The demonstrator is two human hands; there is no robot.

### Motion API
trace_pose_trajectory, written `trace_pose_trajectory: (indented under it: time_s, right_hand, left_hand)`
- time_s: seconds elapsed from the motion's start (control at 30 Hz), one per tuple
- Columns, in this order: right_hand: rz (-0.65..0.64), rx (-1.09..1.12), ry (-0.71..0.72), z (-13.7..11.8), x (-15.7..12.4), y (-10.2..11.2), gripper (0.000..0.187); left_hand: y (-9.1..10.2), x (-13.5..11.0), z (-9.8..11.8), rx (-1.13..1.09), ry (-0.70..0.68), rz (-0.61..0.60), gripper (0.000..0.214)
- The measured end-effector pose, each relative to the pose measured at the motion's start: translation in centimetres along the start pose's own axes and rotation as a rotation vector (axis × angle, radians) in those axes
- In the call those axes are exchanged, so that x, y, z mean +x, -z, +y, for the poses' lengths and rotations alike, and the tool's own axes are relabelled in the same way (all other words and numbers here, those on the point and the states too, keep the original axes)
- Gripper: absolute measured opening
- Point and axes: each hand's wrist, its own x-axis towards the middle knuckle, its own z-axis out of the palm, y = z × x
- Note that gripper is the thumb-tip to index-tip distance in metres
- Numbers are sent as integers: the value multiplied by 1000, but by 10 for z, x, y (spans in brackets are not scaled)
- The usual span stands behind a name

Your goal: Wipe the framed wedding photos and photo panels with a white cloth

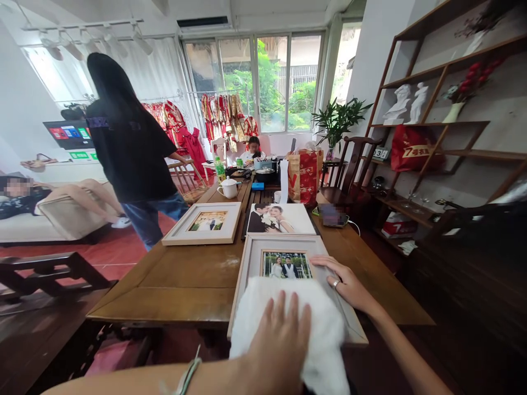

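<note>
A pale picture frame (247,274) lies flat at the near edge of the wooden table, with a couple's outdoor wedding photo (284,264) in it. On its lower part rests a bunched white cloth (325,323). My left hand (282,329), slightly blurred, presses flat on the cloth with fingers spread. My right hand (343,277), wearing a ring, lies over the frame's right border, fingers stretched toward the photo. Touching the frame's far edge is an unframed wedding print (284,219). Another pale framed photo (206,222) lies to the left.
Behind the prints stand a white lidded cup (229,187), a red patterned bag (304,175) and a phone (333,215) with a cable. One person (127,137) stands left of the table; another sits at its far end. Wooden shelves (436,123) line the right side.
</note>
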Motion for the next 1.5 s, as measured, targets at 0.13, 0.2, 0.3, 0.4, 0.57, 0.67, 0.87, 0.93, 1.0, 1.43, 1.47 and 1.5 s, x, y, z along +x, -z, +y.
trace_pose_trajectory:
  time_s: [0.13,0.2,0.3,0.4,0.57,0.67,0.87,0.93,1.0,1.43,1.47,1.5]
  right_hand:
    - [-4,5,-17,-1,0,0,40]
    - [-3,13,-25,-4,1,1,36]
    - [-14,22,-23,-6,2,1,36]
    - [-22,4,-23,-6,2,2,36]
    - [-23,-15,-23,-3,3,3,38]
    - [-18,12,-14,-5,2,2,38]
    - [1,31,-22,-3,1,-1,37]
    - [0,41,-10,0,1,-1,35]
    - [2,48,-3,3,1,-2,33]
    - [4,14,-42,-1,0,-2,33]
    - [5,12,-43,-1,0,-2,33]
    - [5,9,-42,-1,0,-2,34]
  left_hand:
    - [5,51,-39,96,191,123,72]
    - [9,76,-61,133,243,191,69]
    - [18,109,-88,178,87,266,70]
    - [27,133,-99,217,-179,288,75]
    - [34,145,-92,214,-269,249,66]
    - [35,125,-83,190,-119,200,58]
    - [42,43,-49,16,-158,7,59]
    - [45,19,-32,-85,-394,2,61]
    - [46,5,-18,-154,-519,33,65]
    - [16,73,-94,75,282,191,75]
    - [17,76,-102,80,293,226,76]
    - [18,76,-107,86,306,249,76]
